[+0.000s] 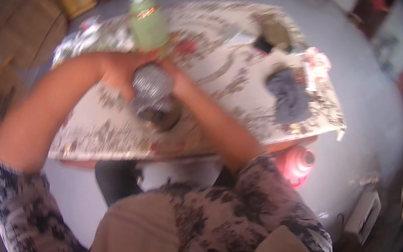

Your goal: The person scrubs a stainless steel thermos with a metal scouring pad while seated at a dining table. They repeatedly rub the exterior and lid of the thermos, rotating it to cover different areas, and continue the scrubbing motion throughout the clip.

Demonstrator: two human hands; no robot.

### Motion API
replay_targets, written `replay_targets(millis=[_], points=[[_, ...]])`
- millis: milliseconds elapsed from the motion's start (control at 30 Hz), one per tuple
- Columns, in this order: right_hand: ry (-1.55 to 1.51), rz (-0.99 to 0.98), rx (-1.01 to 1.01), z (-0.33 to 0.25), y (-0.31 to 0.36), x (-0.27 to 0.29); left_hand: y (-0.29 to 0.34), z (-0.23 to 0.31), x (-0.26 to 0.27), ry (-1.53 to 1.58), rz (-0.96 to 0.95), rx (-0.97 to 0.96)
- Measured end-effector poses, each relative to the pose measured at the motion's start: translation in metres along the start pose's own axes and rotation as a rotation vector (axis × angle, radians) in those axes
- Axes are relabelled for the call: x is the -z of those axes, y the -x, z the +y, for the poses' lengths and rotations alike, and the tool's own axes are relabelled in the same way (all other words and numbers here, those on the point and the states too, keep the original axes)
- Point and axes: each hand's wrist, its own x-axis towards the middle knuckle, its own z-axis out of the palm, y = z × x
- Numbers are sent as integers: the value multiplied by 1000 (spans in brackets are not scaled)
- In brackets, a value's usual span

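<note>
A shiny grey, ribbed, rounded object [153, 86] with a darker lower part stands over the table; blur keeps me from telling its exact kind. My left hand [119, 71] curves round its left and far side, closed on it. From the right, my right hand [174, 73] also grips it, and the fingertips of both hands meet near its far edge. Part of those fingers is hidden behind the object. Just beyond the hands rises a light green bottle-shaped container [149, 25] with a pale top.
A patterned cloth covers the table [229, 83]. Dark grey cloth [290, 98], an olive-brown item [275, 32] and a pink-white bundle [318, 62] lie on its right side. Crumpled clear plastic [91, 40] sits at left. A pink flask [297, 162] stands beside the table, near my right elbow.
</note>
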Motion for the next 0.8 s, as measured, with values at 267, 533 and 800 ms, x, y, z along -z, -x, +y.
replay_targets(millis=[267, 533, 800], points=[[578, 115, 20, -38, 60, -78, 22, 8, -36, -183, 133, 200], [539, 102, 70, -35, 59, -79, 15, 21, -35, -227, 123, 294], [632, 77, 88, -36, 58, -71, 17, 10, -15, -96, -43, 208]])
